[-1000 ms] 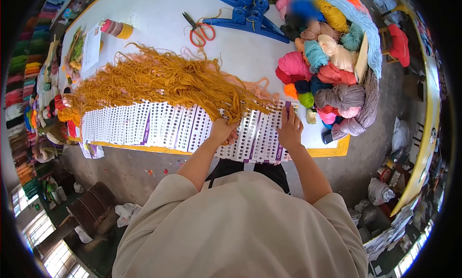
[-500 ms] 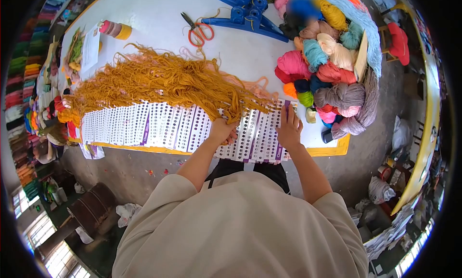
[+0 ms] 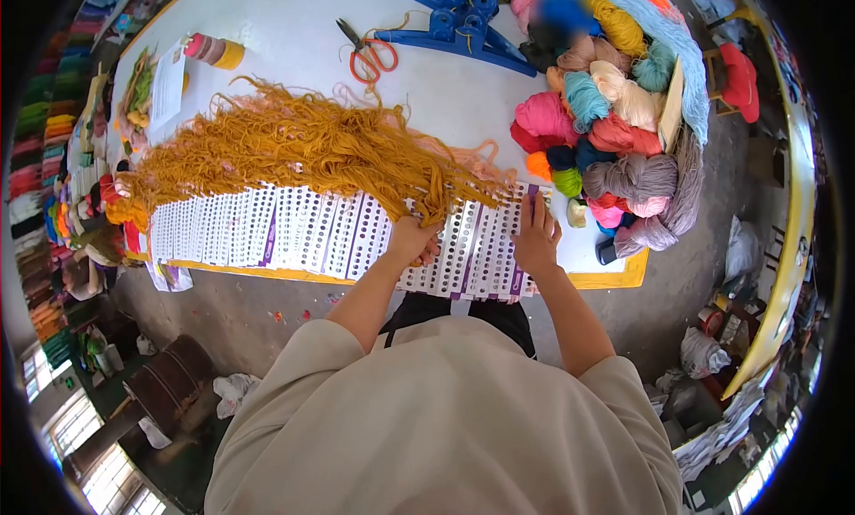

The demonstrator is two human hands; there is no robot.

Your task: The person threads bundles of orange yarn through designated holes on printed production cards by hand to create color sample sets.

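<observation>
Nearby, left hand (image 3: 411, 241): fingers curled in, grasping the lower end of the ochre yarn (image 3: 312, 145) above the perforated cards (image 3: 312, 225).
Right hand (image 3: 537, 241): holding nothing that shows, laid on the cards at the right end of their row, fingers somewhat spread and pointing away from the body.
Ochre yarn: a loose, tangled heap across the table (image 3: 276, 38), overlapping the far ends of the cards (some pale pink yarn (image 3: 488, 159) peeks out along its far edge).
Cards: white with rows of round holes and a few purple strips, side by side along the near edge.
Scissors (image 3: 366, 56): orange-handled, beyond the heap, near the blue stand (image 3: 463, 25).
Colored skeins (image 3: 632, 181): piled on the right side of the table, pink, red, teal and mauve among them.
Spools (image 3: 215, 53): pink to yellow, lying beside a sheet of paper (image 3: 167, 87) at the far left.
</observation>
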